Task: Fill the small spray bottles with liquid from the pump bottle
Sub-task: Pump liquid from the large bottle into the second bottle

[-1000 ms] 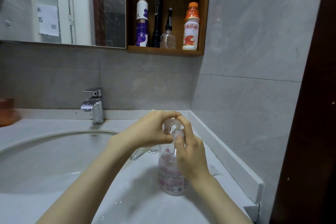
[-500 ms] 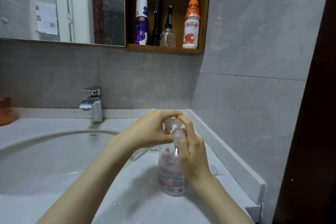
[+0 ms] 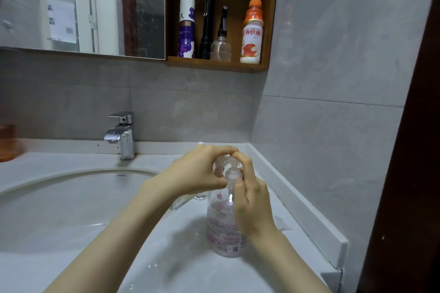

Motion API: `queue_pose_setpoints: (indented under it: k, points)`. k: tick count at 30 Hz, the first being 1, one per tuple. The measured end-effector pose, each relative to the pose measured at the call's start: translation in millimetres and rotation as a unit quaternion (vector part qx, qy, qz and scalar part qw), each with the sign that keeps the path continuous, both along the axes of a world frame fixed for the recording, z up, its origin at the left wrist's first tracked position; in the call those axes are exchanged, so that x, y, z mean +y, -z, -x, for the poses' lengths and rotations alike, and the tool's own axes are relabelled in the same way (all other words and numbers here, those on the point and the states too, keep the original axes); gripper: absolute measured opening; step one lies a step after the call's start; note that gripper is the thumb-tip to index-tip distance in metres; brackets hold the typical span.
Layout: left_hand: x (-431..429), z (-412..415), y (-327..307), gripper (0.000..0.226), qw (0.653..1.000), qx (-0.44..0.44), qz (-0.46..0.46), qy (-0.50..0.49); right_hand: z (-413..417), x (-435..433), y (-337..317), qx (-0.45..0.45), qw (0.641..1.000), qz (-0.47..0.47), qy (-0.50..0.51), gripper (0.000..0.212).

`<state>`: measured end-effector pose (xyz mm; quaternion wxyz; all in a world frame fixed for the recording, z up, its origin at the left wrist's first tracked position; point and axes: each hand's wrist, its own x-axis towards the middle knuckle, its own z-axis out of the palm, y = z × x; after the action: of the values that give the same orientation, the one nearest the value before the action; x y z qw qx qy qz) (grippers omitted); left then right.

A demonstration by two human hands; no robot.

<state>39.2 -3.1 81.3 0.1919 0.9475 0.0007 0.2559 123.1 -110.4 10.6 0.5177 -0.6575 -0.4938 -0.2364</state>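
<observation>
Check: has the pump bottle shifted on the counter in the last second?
No. The pump bottle stands where it did, at the same offset right of the faucet.

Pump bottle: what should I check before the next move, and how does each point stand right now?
1. Pump bottle upright on the counter: ok.
2. Left hand pinches the pump head: ok.
3. Right hand grips the bottle's neck: ok.
4. Small spray bottle placed under the spout: cannot tell; the left hand hides that spot.
5. Counter dry: not ok, droplets lie in front of the bottle.
</observation>
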Motion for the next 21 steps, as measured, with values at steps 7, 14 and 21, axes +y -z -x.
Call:
queue_pose_setpoints:
  k: [7,14,21]
  points:
    - [1.7,1.8,-1.0,0.046,1.0,0.005,0.0,-0.005,1.2,0.8,-0.1,0.015,1.0,0.011,0.011,0.039]
    - [0.0,2.7,-1.1,0.045,1.0,-0.001,0.006,0.01,2.3,0.3,-1.8,0.01,1.0,-0.001,0.003,0.038]
    - [-0.3,4.1,1.1,0.045,1.0,-0.019,0.003,0.008,0.4,2.3,-1.6,0.002,1.0,-0.01,0.004,0.034]
